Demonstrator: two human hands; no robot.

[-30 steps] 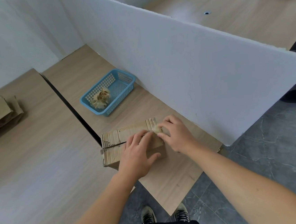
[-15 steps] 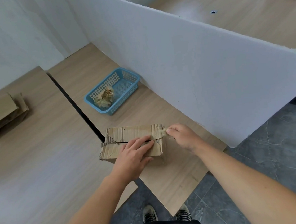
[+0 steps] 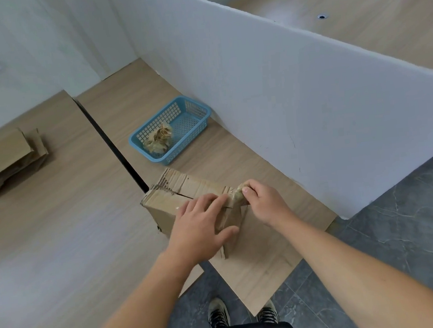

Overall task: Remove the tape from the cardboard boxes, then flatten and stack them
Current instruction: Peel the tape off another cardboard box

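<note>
Left hand (image 3: 201, 224) lies open, bracing the box (image 3: 187, 206); right hand (image 3: 262, 203) pinches the tape wad (image 3: 239, 194). Advise a low, steady peel away from the left hand.

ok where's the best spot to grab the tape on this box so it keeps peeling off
Grip the bunched free end of the tape at the cardboard box's right top edge, where the right hand pinches it. Come from the right, since the wad stands clear of the cardboard there. Probably keep the left hand flat on top to hold the box down.
</note>
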